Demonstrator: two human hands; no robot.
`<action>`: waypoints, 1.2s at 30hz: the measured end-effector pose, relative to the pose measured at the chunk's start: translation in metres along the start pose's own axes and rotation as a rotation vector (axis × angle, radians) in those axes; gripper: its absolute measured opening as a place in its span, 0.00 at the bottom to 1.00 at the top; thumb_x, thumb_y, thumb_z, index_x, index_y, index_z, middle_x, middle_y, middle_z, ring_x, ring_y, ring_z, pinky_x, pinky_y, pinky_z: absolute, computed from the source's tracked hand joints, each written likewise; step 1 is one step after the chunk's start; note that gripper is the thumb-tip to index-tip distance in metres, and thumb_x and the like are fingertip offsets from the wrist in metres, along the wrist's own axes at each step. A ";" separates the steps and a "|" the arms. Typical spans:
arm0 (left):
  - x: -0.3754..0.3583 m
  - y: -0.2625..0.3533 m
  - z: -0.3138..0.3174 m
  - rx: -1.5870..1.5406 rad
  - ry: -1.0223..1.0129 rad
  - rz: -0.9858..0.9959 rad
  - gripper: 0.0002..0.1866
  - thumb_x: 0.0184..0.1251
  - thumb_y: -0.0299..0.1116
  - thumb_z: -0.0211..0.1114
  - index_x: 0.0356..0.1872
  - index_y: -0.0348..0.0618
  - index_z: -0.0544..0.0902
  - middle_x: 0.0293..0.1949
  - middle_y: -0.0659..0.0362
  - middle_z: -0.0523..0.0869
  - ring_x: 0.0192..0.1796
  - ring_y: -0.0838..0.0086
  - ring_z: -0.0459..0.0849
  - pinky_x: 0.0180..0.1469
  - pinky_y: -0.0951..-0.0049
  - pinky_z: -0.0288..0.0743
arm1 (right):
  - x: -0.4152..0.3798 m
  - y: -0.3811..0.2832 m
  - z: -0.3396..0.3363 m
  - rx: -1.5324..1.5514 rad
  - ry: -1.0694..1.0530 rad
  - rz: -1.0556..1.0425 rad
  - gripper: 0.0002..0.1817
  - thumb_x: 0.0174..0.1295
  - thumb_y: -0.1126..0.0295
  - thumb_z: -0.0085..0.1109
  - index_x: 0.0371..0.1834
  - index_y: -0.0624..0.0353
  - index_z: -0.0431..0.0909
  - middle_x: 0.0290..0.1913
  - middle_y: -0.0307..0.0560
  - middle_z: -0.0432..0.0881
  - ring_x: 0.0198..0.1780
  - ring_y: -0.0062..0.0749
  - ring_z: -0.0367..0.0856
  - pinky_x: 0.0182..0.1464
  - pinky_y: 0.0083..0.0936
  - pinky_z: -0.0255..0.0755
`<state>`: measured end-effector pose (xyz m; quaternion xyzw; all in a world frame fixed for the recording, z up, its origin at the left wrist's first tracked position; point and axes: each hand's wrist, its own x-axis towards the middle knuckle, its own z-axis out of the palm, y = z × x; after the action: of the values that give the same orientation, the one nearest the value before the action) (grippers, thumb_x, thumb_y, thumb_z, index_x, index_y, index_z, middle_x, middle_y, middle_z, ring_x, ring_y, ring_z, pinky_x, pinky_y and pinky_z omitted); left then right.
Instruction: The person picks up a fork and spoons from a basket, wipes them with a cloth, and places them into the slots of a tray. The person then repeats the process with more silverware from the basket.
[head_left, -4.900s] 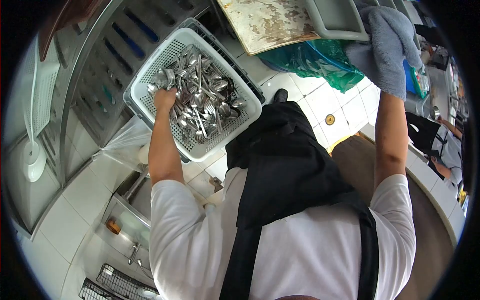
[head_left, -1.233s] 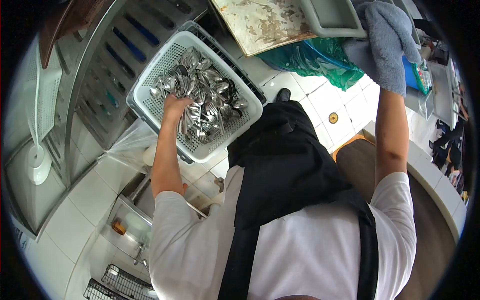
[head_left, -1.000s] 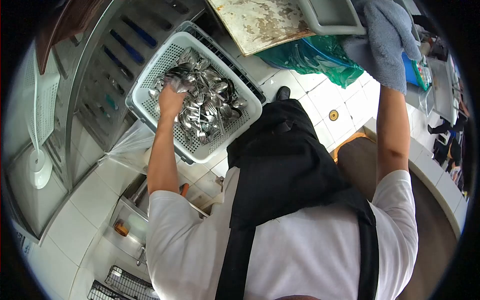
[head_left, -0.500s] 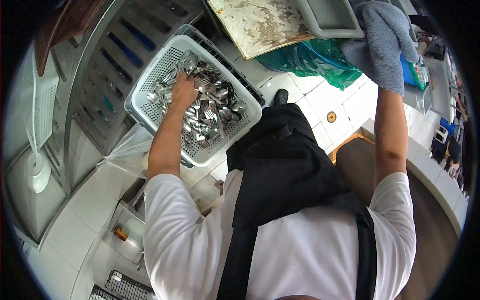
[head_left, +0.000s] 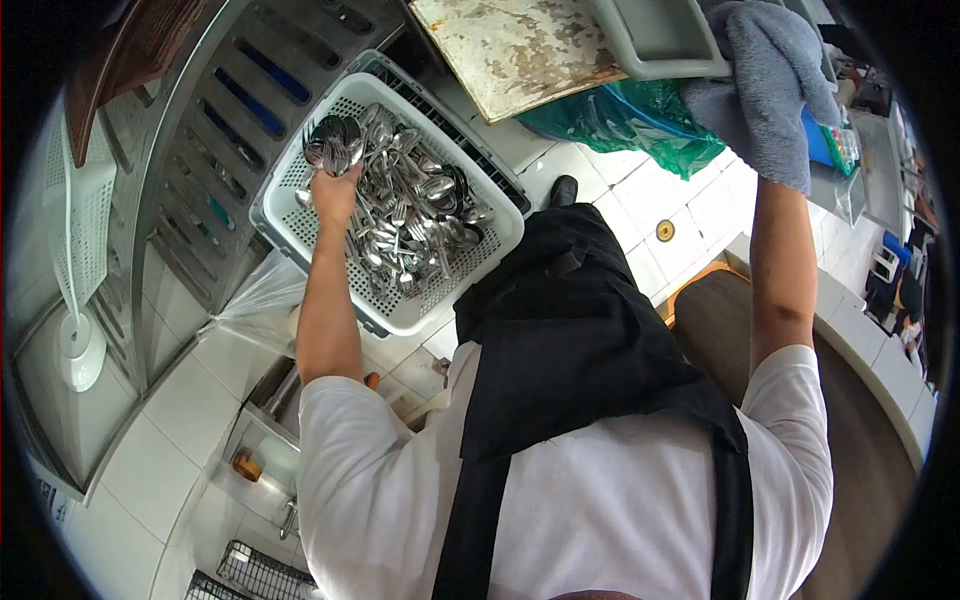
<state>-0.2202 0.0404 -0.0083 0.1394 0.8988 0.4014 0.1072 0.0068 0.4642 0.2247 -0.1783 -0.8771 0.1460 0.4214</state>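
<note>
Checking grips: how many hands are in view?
2. Left hand grips spoons over the basket; right hand is hidden under the towel at top right. Others may be hidden.

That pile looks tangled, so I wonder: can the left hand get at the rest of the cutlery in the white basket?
Probably yes. The white basket is open-topped, the left hand is above it with fingers round a bunch of spoons, and the cutlery pile lies uncovered just beside it.

Commercial kitchen, dishwashing area. Evidence: white perforated cutlery basket [head_left: 300,215] heaped with spoons and forks [head_left: 405,215]; stainless steel counter [head_left: 190,130]; worn baking sheet [head_left: 515,45]; white tiled floor [head_left: 640,195] with drain; wearer's black apron [head_left: 570,340].
</note>
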 end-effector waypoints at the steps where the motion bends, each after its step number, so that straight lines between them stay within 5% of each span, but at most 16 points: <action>1: 0.008 0.010 -0.002 0.172 -0.114 -0.125 0.16 0.50 0.40 0.72 0.29 0.35 0.85 0.29 0.44 0.86 0.35 0.53 0.86 0.41 0.62 0.76 | 0.000 0.000 -0.002 -0.005 0.002 -0.004 0.09 0.56 0.85 0.54 0.36 0.59 0.71 0.37 0.44 0.72 0.38 0.31 0.73 0.40 0.23 0.71; 3: 0.018 0.002 0.001 0.347 -0.231 -0.254 0.16 0.50 0.41 0.73 0.30 0.35 0.85 0.29 0.43 0.86 0.36 0.53 0.86 0.41 0.62 0.76 | 0.000 -0.006 -0.002 0.212 -0.038 0.182 0.10 0.56 0.85 0.55 0.38 0.60 0.70 0.37 0.44 0.72 0.39 0.30 0.73 0.41 0.22 0.72; 6: 0.025 -0.017 0.016 0.395 -0.475 -0.105 0.18 0.49 0.40 0.72 0.32 0.33 0.85 0.30 0.43 0.86 0.37 0.52 0.86 0.43 0.62 0.76 | -0.001 -0.015 0.014 0.100 0.211 0.047 0.06 0.55 0.84 0.51 0.30 0.60 0.71 0.30 0.45 0.71 0.32 0.30 0.74 0.31 0.22 0.70; 9: 0.023 -0.026 0.028 0.392 -0.526 -0.043 0.18 0.49 0.40 0.72 0.32 0.31 0.84 0.32 0.42 0.86 0.38 0.53 0.86 0.45 0.61 0.76 | -0.002 -0.011 0.012 0.048 0.179 0.036 0.06 0.55 0.84 0.51 0.29 0.60 0.71 0.30 0.44 0.71 0.32 0.29 0.73 0.30 0.22 0.70; 10: 0.018 -0.028 0.031 0.276 -0.505 -0.213 0.21 0.49 0.41 0.71 0.33 0.28 0.83 0.34 0.40 0.86 0.39 0.52 0.86 0.46 0.61 0.77 | -0.003 -0.013 0.011 0.030 0.160 0.032 0.06 0.55 0.84 0.50 0.29 0.60 0.71 0.29 0.44 0.70 0.31 0.29 0.73 0.30 0.22 0.70; 13: 0.006 -0.041 0.037 0.445 -0.579 -0.205 0.23 0.48 0.41 0.71 0.33 0.25 0.82 0.33 0.38 0.85 0.40 0.51 0.86 0.46 0.60 0.77 | -0.001 -0.014 0.009 -0.027 0.118 0.035 0.06 0.55 0.84 0.50 0.28 0.59 0.71 0.29 0.44 0.70 0.30 0.29 0.73 0.29 0.23 0.69; 15: -0.013 -0.030 0.032 0.432 -0.452 -0.144 0.23 0.47 0.41 0.71 0.33 0.24 0.81 0.32 0.37 0.85 0.39 0.50 0.85 0.45 0.59 0.77 | 0.001 -0.014 0.008 -0.082 0.095 0.035 0.06 0.54 0.83 0.50 0.27 0.59 0.71 0.28 0.44 0.70 0.30 0.29 0.73 0.28 0.23 0.69; 21: -0.049 -0.033 0.007 0.412 -0.727 -0.220 0.24 0.47 0.41 0.74 0.35 0.26 0.81 0.35 0.38 0.84 0.41 0.52 0.85 0.45 0.62 0.76 | 0.005 -0.008 0.007 -0.693 -0.044 -0.041 0.06 0.54 0.83 0.49 0.26 0.59 0.70 0.26 0.44 0.69 0.28 0.29 0.72 0.26 0.23 0.67; 25: -0.078 -0.018 -0.019 -0.105 -0.457 -0.223 0.18 0.52 0.34 0.73 0.36 0.28 0.81 0.33 0.51 0.86 0.36 0.61 0.83 0.45 0.63 0.75 | 0.007 -0.007 0.007 -1.449 -0.175 -0.137 0.06 0.54 0.82 0.49 0.24 0.58 0.70 0.25 0.43 0.68 0.27 0.29 0.72 0.24 0.24 0.67; 27: -0.082 -0.015 -0.027 -0.280 -0.453 -0.313 0.18 0.53 0.33 0.74 0.40 0.30 0.81 0.34 0.56 0.85 0.34 0.69 0.82 0.41 0.67 0.75 | 0.007 -0.009 0.008 -1.707 -0.223 -0.185 0.06 0.54 0.82 0.48 0.24 0.58 0.70 0.25 0.43 0.68 0.26 0.28 0.71 0.23 0.24 0.66; 29: -0.079 -0.038 -0.021 -0.837 -0.252 -0.551 0.15 0.53 0.31 0.74 0.39 0.32 0.83 0.34 0.55 0.85 0.32 0.75 0.81 0.37 0.74 0.73 | 0.008 -0.008 0.010 -1.864 -0.269 -0.229 0.06 0.54 0.82 0.48 0.23 0.58 0.70 0.24 0.43 0.68 0.25 0.28 0.71 0.23 0.24 0.66; 31: -0.075 -0.041 -0.016 -0.643 -0.174 -0.599 0.12 0.53 0.31 0.73 0.33 0.33 0.84 0.30 0.58 0.86 0.29 0.77 0.81 0.33 0.77 0.72 | 0.006 -0.009 0.008 -1.925 -0.292 -0.247 0.07 0.54 0.82 0.48 0.23 0.58 0.70 0.24 0.43 0.68 0.25 0.28 0.71 0.22 0.24 0.66; 33: -0.067 -0.015 -0.019 -0.043 -0.348 -0.450 0.12 0.52 0.33 0.73 0.28 0.32 0.84 0.25 0.58 0.85 0.24 0.73 0.80 0.30 0.72 0.72 | 0.007 -0.007 0.005 -1.964 -0.323 -0.271 0.07 0.54 0.81 0.48 0.22 0.58 0.70 0.23 0.43 0.67 0.24 0.28 0.71 0.21 0.24 0.65; 34: -0.071 -0.002 -0.017 0.096 -0.330 -0.300 0.15 0.51 0.36 0.73 0.27 0.31 0.84 0.21 0.55 0.84 0.22 0.69 0.80 0.29 0.67 0.73 | 0.005 -0.010 0.005 -1.960 -0.330 -0.280 0.07 0.54 0.81 0.48 0.22 0.58 0.70 0.23 0.43 0.67 0.24 0.28 0.71 0.21 0.24 0.65; 36: -0.064 -0.015 -0.007 0.216 -0.375 -0.327 0.16 0.51 0.38 0.72 0.26 0.31 0.84 0.21 0.52 0.84 0.22 0.66 0.81 0.30 0.65 0.74 | 0.003 -0.023 0.012 -2.152 -0.330 -0.336 0.07 0.54 0.80 0.47 0.21 0.57 0.70 0.23 0.42 0.66 0.24 0.28 0.70 0.20 0.25 0.64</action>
<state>-0.1647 0.0041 -0.0101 0.0749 0.9114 0.2477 0.3199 -0.0087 0.4436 0.2284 -0.3089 -0.6045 -0.7317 -0.0618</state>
